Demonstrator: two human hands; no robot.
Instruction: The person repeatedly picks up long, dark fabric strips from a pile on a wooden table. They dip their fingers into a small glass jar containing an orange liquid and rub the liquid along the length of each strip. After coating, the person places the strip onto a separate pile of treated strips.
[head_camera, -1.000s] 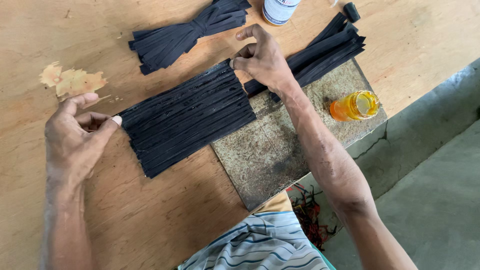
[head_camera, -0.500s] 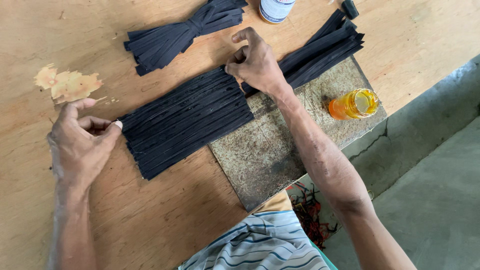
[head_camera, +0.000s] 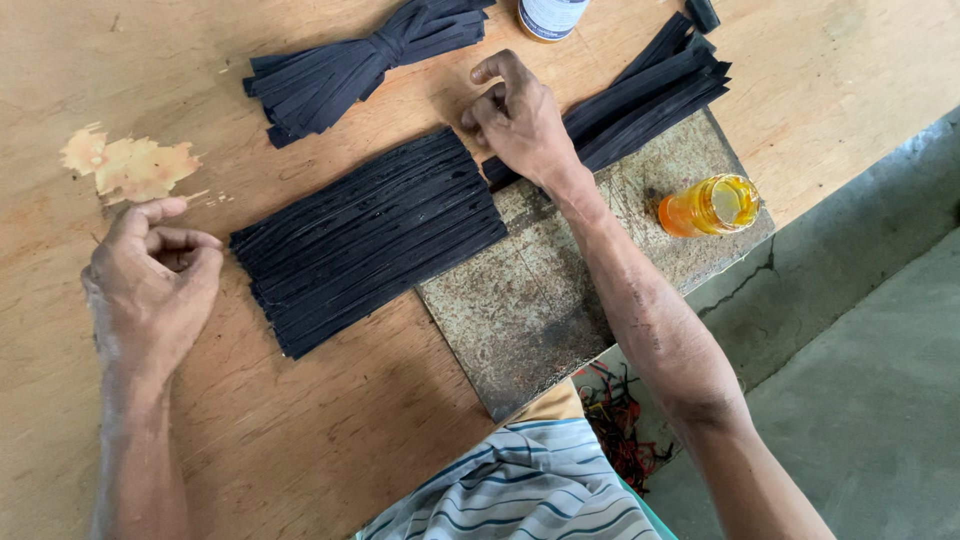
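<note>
While the camera looked down at the wooden table (head_camera: 330, 430), the nearest thing in view was a striped shirt (head_camera: 520, 490) at the bottom edge; beside it, off the table edge, a tangle of red and black scraps (head_camera: 615, 420) lay low down, with grey floor (head_camera: 880, 380) to the right. The left hand (head_camera: 150, 290) rested on the wood at the left end of the flat row of black strips (head_camera: 370, 235); its fingers were curled in with thumb out, knuckles just beside or touching the strip ends, and I could not tell if anything was pinched inside. The strips lay side by side, slanting up to the right, their right ends meeting a worn mottled metal plate (head_camera: 560, 290) that lay on the table; an orange-yellow bottle (head_camera: 710, 205) lay on its side on that plate's right part. The right hand (head_camera: 520, 120) sat at the upper right corner of the row; fingers bent, fingertips pressed together at the strip ends, seemingly pinching one, though the held strip was not clearly visible. Behind that hand a loose pile of long black strips (head_camera: 650, 95) ran up to the right; further left a tied bundle of black strips (head_camera: 365, 60) lay on the wood; a pale stain (head_camera: 130, 165) marked the table left; a white jar (head_camera: 550, 15) stood at the top edge.
</note>
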